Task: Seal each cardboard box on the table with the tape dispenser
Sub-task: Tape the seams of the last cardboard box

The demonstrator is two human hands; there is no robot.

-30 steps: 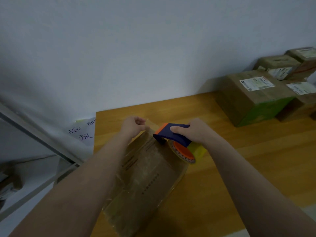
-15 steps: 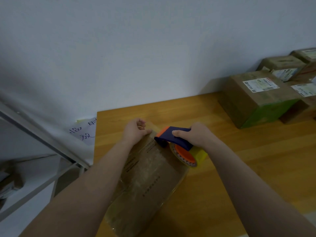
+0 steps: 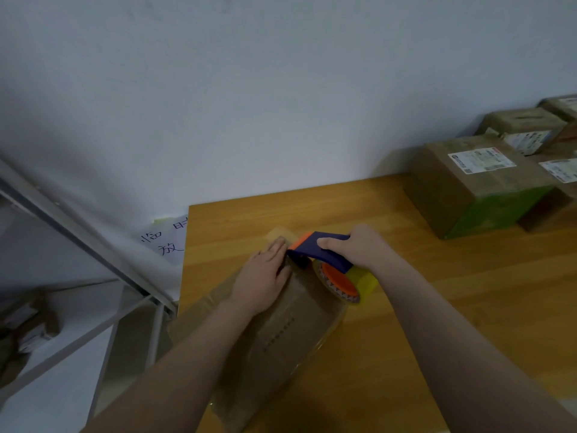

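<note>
A flat brown cardboard box (image 3: 281, 342) lies at the near left corner of the wooden table (image 3: 452, 307), glossy with clear tape. My left hand (image 3: 265, 276) presses flat on the box's far end, fingers straight and reaching its far edge. My right hand (image 3: 359, 246) grips the blue handle of the tape dispenser (image 3: 324, 257), whose orange front touches the box top beside my left fingers. Its orange-cored tape roll (image 3: 340, 284) hangs over the box's right edge.
Several brown boxes with white shipping labels (image 3: 480, 185) stand at the far right against the wall, one with a green side. A paper sign (image 3: 165, 239) with handwriting hangs left of the table. A grey metal shelf frame (image 3: 78, 232) stands to the left.
My left hand went from a loose curl at the box's far corner to lying flat on the box top. The dispenser stayed at the far end, shifted slightly.
</note>
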